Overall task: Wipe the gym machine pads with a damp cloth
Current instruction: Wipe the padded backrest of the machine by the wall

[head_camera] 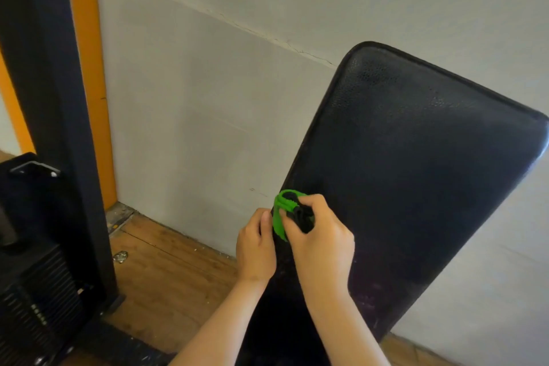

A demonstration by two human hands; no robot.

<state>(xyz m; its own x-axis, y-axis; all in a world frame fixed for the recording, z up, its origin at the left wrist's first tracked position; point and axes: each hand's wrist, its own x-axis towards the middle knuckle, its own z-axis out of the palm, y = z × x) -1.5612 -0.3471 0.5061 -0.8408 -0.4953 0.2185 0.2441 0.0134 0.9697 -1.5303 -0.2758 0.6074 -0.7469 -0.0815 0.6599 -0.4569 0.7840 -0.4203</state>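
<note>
**Both hands at the pad's left edge, a cloth bunched between them**

Head view: the only marks that might be writing are pale flecks on the weight stack (pixel 38 306), far to the lower left of the pad, and they are too small to read.

The pad (pixel 416 172) is a long black upholstered board with rounded corners and a piped rim. It is tilted, with its top end leaning to the upper right. Its skin is pebbled and catches a dull sheen near the top. Lower down, faint pale scuffs show on it.

The cloth (pixel 279 217) sits on the pad's left edge, about halfway along the part in view. It is bunched up, bright green on the outside with a dark fold inside. The right hand (pixel 323 244) lies over the pad's face, its fingers curled round the bunched cloth. The left hand (pixel 254 246) is just off the pad's left edge, its thumb against the cloth's green rim. Its fingers are curled in, but I cannot tell whether they hold the cloth or the pad's edge.

Behind the pad is a pale grey wall (pixel 193 98) with a crack (pixel 267 36) running toward the pad's top corner. Below and left of the pad is a wooden floor (pixel 166 276). Well to the pad's left are a black post (pixel 53 98) backed by an orange strip (pixel 89 83), and a metal bracket (pixel 32 169) above the weight stack.
</note>
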